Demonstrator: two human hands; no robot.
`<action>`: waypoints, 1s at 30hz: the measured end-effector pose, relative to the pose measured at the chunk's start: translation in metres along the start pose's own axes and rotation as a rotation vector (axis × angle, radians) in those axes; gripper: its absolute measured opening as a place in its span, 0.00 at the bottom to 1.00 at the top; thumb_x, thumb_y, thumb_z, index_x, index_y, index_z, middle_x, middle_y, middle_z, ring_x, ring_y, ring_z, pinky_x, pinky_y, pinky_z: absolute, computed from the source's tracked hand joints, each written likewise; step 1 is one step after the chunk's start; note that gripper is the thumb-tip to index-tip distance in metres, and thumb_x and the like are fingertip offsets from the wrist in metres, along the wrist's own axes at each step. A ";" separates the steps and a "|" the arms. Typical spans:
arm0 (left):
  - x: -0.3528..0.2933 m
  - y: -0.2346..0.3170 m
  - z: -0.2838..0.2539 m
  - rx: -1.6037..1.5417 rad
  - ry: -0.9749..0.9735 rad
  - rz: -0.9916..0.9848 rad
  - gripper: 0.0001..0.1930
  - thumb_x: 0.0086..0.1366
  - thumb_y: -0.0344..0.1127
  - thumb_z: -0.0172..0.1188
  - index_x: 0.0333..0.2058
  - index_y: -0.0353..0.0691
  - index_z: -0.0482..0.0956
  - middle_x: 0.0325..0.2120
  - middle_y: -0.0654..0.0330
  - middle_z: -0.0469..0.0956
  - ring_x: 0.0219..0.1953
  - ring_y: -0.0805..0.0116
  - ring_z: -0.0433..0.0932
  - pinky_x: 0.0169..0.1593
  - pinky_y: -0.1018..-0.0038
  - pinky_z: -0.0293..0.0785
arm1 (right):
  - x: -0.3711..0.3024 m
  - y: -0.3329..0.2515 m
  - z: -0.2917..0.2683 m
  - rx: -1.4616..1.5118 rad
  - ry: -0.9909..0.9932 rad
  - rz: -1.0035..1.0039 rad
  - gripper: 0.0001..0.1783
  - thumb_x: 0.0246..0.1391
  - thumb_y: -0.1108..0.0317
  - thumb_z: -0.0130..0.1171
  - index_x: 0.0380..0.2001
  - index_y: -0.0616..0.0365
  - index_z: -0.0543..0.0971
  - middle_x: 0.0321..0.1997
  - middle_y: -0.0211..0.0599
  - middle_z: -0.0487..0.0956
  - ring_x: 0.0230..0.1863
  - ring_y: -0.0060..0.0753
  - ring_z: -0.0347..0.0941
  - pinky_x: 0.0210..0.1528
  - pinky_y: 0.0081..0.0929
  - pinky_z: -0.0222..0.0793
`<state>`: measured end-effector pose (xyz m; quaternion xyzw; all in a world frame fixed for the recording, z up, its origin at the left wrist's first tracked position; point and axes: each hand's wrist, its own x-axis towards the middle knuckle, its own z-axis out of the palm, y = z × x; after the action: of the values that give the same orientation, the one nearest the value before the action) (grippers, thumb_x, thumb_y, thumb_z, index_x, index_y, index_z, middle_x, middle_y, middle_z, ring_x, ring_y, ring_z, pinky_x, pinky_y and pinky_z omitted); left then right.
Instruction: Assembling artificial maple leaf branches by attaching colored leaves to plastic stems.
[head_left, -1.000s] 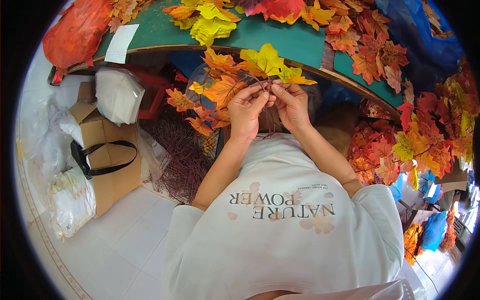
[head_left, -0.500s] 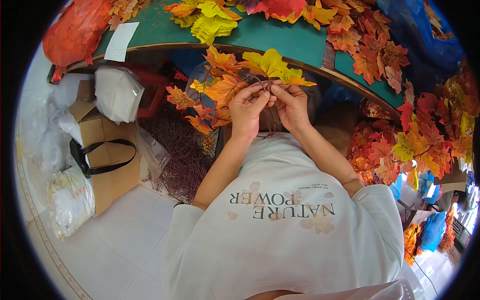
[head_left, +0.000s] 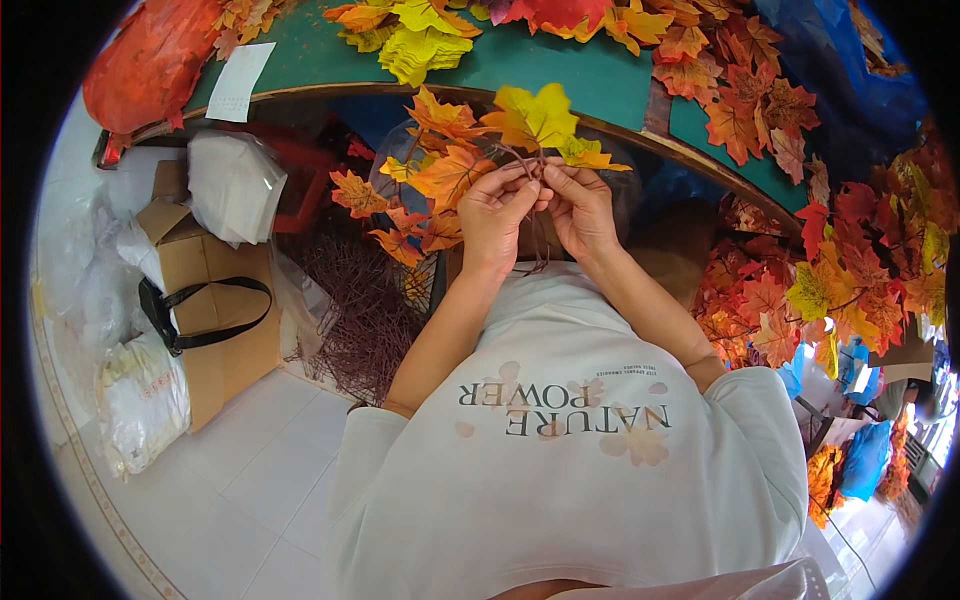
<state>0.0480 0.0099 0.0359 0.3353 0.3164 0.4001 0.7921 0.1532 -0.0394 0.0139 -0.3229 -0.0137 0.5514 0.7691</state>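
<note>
Left hand point(head_left: 490, 212): upper middle of the frame, thumb and fingers pinched on the brown stems point(head_left: 521, 158), probably to steady them.
Right hand point(head_left: 583, 207): just beside it, fingertips closed on the same stems; exactly which strand each pinches is hidden.
Spray point(head_left: 450, 178): orange leaves at the left hand and a yellow leaf point(head_left: 540, 118) above both, fanned outward, seemingly so that the foliage keeps clear of the fingers.
Stem ends: hanging between the wrists, apparently left loose.
Counter point(head_left: 570, 75): green, across the top of the frame, with a yellow stack point(head_left: 425, 57) on it, likely kept within reach.
Twigs point(head_left: 365, 310): heaped left of the left forearm, perhaps for easy picking.
Box point(head_left: 235, 320): left of the frame, beside the twigs.
</note>
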 end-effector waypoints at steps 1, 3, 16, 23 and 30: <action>0.000 0.000 -0.001 0.008 0.000 -0.008 0.11 0.57 0.19 0.57 0.40 0.28 0.76 0.31 0.56 0.78 0.30 0.69 0.79 0.33 0.78 0.76 | -0.002 0.000 0.003 -0.014 0.014 -0.033 0.07 0.51 0.79 0.57 0.35 0.66 0.77 0.31 0.40 0.79 0.24 0.26 0.75 0.26 0.22 0.74; 0.001 -0.001 -0.003 0.021 -0.005 -0.005 0.10 0.57 0.19 0.57 0.40 0.29 0.76 0.30 0.56 0.78 0.30 0.70 0.79 0.33 0.78 0.76 | -0.004 -0.002 0.009 -0.084 -0.013 -0.108 0.06 0.50 0.80 0.57 0.34 0.66 0.77 0.29 0.39 0.79 0.24 0.26 0.75 0.26 0.22 0.74; -0.002 -0.006 -0.005 0.010 -0.039 0.038 0.10 0.57 0.20 0.56 0.40 0.28 0.76 0.32 0.55 0.78 0.29 0.73 0.77 0.34 0.80 0.75 | -0.004 -0.006 0.003 -0.380 -0.120 -0.193 0.04 0.49 0.80 0.59 0.30 0.65 0.77 0.25 0.34 0.78 0.23 0.22 0.73 0.27 0.18 0.70; -0.004 -0.009 -0.006 0.024 -0.033 0.062 0.11 0.58 0.21 0.56 0.41 0.29 0.75 0.35 0.52 0.79 0.30 0.73 0.77 0.33 0.80 0.75 | -0.001 -0.010 -0.001 -0.319 -0.123 -0.040 0.06 0.49 0.78 0.60 0.32 0.66 0.77 0.27 0.36 0.78 0.25 0.25 0.74 0.28 0.20 0.72; -0.004 -0.004 -0.004 0.050 -0.061 0.057 0.11 0.58 0.21 0.57 0.41 0.29 0.76 0.30 0.57 0.78 0.29 0.72 0.78 0.33 0.80 0.75 | -0.007 -0.019 0.001 -0.254 -0.051 0.070 0.08 0.50 0.75 0.60 0.34 0.66 0.78 0.31 0.38 0.79 0.29 0.26 0.76 0.35 0.21 0.74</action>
<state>0.0448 0.0061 0.0317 0.3759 0.2922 0.4040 0.7811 0.1657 -0.0485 0.0272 -0.4038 -0.0918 0.5798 0.7017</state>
